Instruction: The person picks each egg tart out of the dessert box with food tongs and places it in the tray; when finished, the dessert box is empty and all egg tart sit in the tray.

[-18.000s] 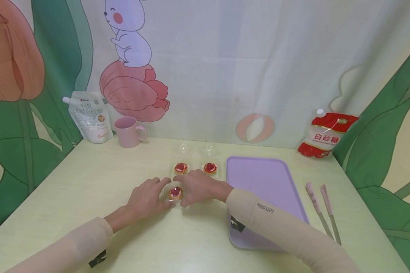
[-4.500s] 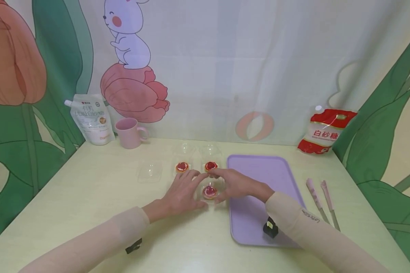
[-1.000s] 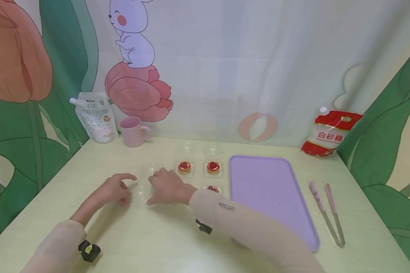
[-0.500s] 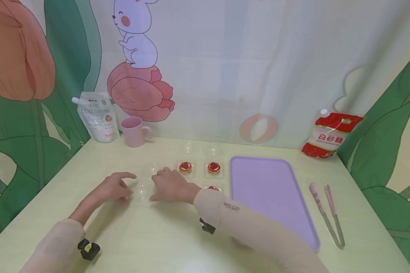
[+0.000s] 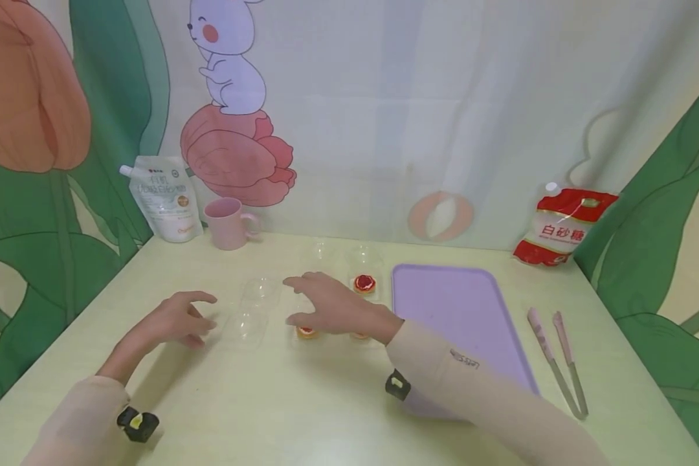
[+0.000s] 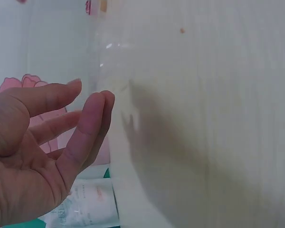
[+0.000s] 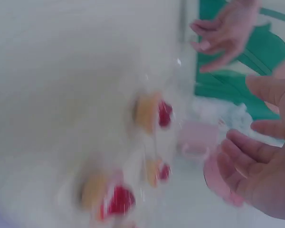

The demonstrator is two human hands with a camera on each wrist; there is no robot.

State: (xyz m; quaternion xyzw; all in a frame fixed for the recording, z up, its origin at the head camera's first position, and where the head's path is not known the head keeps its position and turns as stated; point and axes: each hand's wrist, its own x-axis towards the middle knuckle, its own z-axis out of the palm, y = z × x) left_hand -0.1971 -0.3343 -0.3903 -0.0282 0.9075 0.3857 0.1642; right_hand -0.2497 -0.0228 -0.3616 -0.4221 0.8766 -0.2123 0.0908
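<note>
My right hand (image 5: 339,304) hovers with fingers spread over the small berry tarts, holding nothing. Beneath its thumb a tart (image 5: 305,332) partly shows. Another tart (image 5: 364,283) sits in a clear plastic box behind the hand, and the wrist mostly covers a further tart (image 5: 361,336). Further tarts, such as one with a red top (image 7: 154,112), appear blurred in the right wrist view. My left hand (image 5: 167,319) is raised above the table at the left, fingers loosely bent and nothing in them. Beside it lie two clear plastic domed pieces, one nearer (image 5: 244,327), one farther (image 5: 262,289).
A purple tray (image 5: 466,304) lies right of the tarts, partly under the right forearm. Farther right are tongs (image 5: 559,362). A pink mug (image 5: 227,223) and a white sugar pouch (image 5: 166,200) stand back left; a red sugar pouch (image 5: 564,226) stands back right.
My right hand has left the clear plastic pieces and moved right, over the tarts. The left hand has shifted slightly left. Since 4.5 seconds ago, a nearer domed piece shows at the left.
</note>
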